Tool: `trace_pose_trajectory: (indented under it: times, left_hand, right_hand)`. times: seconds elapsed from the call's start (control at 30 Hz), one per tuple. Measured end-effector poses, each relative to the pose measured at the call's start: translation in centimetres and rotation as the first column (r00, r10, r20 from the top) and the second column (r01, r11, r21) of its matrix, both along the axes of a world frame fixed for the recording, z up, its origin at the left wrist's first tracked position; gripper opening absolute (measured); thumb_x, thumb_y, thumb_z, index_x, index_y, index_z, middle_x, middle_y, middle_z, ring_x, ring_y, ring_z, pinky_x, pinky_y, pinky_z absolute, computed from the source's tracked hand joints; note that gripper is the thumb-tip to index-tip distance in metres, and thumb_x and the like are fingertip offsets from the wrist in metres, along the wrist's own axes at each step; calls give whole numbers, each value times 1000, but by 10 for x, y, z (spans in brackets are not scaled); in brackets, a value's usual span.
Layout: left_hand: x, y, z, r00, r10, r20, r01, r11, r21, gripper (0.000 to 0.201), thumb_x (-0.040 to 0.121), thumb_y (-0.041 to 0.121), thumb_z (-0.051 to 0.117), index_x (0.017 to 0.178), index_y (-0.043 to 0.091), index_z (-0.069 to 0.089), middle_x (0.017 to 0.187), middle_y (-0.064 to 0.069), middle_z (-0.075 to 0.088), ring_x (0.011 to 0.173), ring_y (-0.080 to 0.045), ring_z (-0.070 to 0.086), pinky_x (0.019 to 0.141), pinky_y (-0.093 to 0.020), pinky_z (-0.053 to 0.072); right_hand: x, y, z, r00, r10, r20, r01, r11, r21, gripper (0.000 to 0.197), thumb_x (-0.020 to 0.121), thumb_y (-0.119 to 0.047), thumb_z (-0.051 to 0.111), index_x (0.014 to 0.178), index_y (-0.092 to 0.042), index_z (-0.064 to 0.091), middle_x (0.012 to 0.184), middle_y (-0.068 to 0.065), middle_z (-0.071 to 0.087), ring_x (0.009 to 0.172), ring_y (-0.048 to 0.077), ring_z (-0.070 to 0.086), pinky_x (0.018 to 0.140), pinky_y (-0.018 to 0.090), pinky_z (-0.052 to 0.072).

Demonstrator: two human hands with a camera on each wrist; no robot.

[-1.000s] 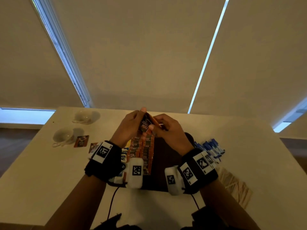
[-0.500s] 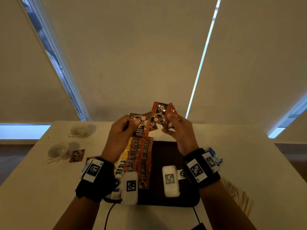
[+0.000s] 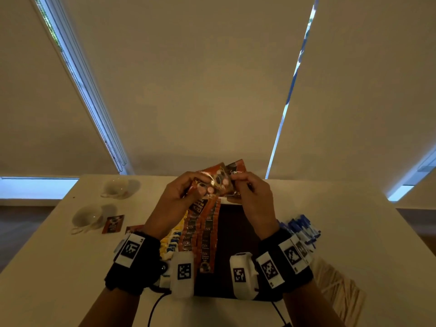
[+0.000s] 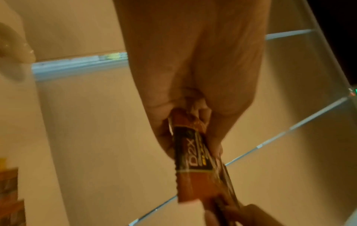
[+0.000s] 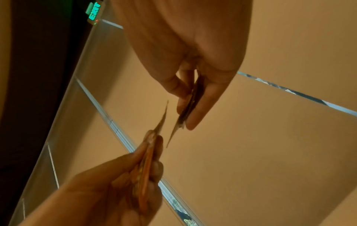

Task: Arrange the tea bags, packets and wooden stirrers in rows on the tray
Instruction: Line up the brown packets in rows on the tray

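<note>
- the dark tray (image 3: 238, 234) is lying nearest, with rows of orange packets (image 3: 203, 234) lining its left part.
- above the tray's far edge, the left hand (image 3: 179, 197) is pinching a small bunch of orange packets (image 3: 212, 182), thumb on one face, fingers (image 4: 160, 126) curled behind.
- just right of it, the right hand (image 3: 253, 197) is pinching its own packet (image 3: 236, 167) between thumb and fingers (image 5: 201, 107), its edge poking past the fingertips.
- left of the tray, two white cups (image 3: 87, 215) are sitting on the table (image 3: 59, 267).
</note>
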State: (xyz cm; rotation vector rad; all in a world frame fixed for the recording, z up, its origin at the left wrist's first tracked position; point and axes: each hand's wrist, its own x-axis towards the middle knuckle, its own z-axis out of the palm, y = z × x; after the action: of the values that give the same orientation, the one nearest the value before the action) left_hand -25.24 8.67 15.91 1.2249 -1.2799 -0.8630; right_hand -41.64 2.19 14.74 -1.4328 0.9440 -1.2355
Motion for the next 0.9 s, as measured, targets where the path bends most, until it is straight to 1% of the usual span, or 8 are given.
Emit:
trace_pose_trajectory:
  times: [0.17, 0.27, 0.37, 0.47, 0.57, 0.7, 0.8, 0.9]
  left_hand:
    - [17, -2, 3, 934, -256, 248, 224, 963, 151, 13, 91, 2, 54, 94, 12, 62, 102, -6, 66, 97, -20, 64, 85, -33, 51]
    - [23, -5, 13, 834, -360, 417, 291, 931, 221, 11, 91, 13, 58, 90, 22, 63, 99, 12, 65, 95, -8, 62, 83, -26, 48]
    - [19, -13, 19, 812, -224, 539, 184, 975, 128, 16, 85, 18, 66, 97, 27, 58, 96, 14, 62, 89, -3, 61, 75, -17, 47]
    - [15, -17, 16, 941, 129, 313, -126, 992, -30, 27, 77, 18, 73, 98, 27, 57, 89, -3, 62, 83, -14, 63, 73, -24, 51]
    - [3, -20, 12, 978, 198, 66, -198, 980, -14, 10, 82, 15, 68, 89, 13, 61, 90, -20, 64, 80, -24, 65, 71, -34, 53]
    - [-9, -23, 9, 965, 264, -2, -264, 964, 19, 20, 91, 20, 58, 91, -1, 55, 79, -7, 63, 60, -2, 59, 51, -14, 45]
    - [-9, -23, 5, 944, 328, 17, -329, 944, 14, 34, 94, 29, 51, 98, -5, 51, 77, -10, 59, 56, -9, 54, 48, -19, 43]
    - [-10, -15, 8, 939, 314, -138, -309, 949, 62, 29, 96, 33, 44, 111, 8, 47, 85, -7, 67, 63, -19, 67, 47, -28, 52]
  right_hand:
    - [-11, -3, -4, 976, 218, 21, -218, 976, 5, 20, 93, -4, 51, 94, -10, 70, 97, 2, 70, 91, 19, 67, 77, 42, 58]
    - [-14, -2, -11, 940, 337, -54, -338, 941, -19, 17, 87, -5, 63, 97, -17, 69, 104, 2, 68, 94, 24, 67, 72, 41, 59]
    - [-13, -1, -12, 943, 332, 15, -331, 943, -36, 21, 85, 0, 63, 95, -18, 67, 105, 2, 68, 93, 26, 67, 68, 35, 59]
    - [-13, -4, -9, 958, 263, 114, -264, 965, -4, 20, 84, 3, 62, 98, -12, 64, 105, 0, 66, 93, 24, 67, 66, 33, 59]
    - [-12, -10, -7, 968, 214, 132, -215, 977, -13, 21, 85, 4, 62, 100, -10, 63, 105, -1, 66, 95, 23, 67, 70, 41, 60]
    - [-8, -16, -10, 983, 155, 95, -151, 987, -45, 24, 86, -2, 63, 99, -23, 65, 109, 6, 67, 100, 26, 66, 78, 48, 57]
    - [-7, -17, -10, 985, 120, 127, -120, 993, -9, 25, 86, -1, 62, 97, -23, 64, 109, 9, 66, 97, 27, 67, 72, 40, 59]
    - [-8, -17, -8, 980, 115, 165, -120, 993, 20, 22, 87, -1, 61, 98, -18, 63, 109, 13, 66, 94, 25, 68, 65, 29, 58]
